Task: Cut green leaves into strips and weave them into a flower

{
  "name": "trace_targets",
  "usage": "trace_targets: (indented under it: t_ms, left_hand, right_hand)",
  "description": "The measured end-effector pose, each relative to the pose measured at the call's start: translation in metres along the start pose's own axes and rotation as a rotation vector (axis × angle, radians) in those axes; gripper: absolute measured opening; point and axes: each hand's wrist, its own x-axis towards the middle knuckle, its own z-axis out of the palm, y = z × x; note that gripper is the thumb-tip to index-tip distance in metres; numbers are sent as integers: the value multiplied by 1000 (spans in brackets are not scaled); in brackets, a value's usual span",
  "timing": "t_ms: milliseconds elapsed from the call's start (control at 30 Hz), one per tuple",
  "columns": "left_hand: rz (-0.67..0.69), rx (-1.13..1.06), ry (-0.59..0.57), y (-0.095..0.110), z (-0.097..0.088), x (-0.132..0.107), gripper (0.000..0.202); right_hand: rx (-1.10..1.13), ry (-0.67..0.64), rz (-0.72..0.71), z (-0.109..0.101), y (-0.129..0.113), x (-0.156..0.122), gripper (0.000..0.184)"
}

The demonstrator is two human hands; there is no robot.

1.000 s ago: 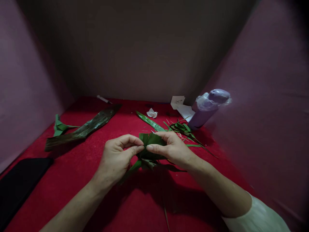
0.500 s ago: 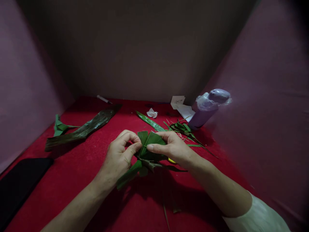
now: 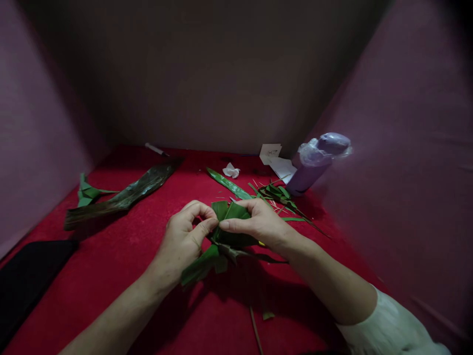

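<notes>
Folded green leaves [image 3: 236, 233] are held just above the red cloth in the middle of the view. My left hand [image 3: 188, 231] pinches their left edge between thumb and forefinger. My right hand [image 3: 258, 222] grips the right side, its thumb lying across the front and its fingers behind. The two thumb tips almost meet at a fold. Leaf ends hang below toward the left, and a dark, dry-looking strip sticks out to the right. Whatever small thing may sit between the left fingertips is hidden.
A long dark leaf [image 3: 125, 197] and a folded leaf piece [image 3: 87, 192] lie left. A syringe-like tube [image 3: 156, 149], crumpled tissue [image 3: 231, 170] and white papers [image 3: 281, 167] lie at the back. Leaf scraps [image 3: 279, 193] lie beside a purple bottle [image 3: 308, 172]. A black object [image 3: 33, 281] lies front left.
My right thumb has slid slightly left, closer to the left fingertips. Both hands keep their hold on the leaves. The whole view has shifted a little.
</notes>
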Motion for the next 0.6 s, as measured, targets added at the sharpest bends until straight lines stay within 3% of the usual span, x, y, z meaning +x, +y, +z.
trace_targets:
  t_ms: [600]
  left_hand:
    - [-38,-16,68,-4,-5,2,14]
  right_hand:
    - [36,16,79,1,-3,0,30]
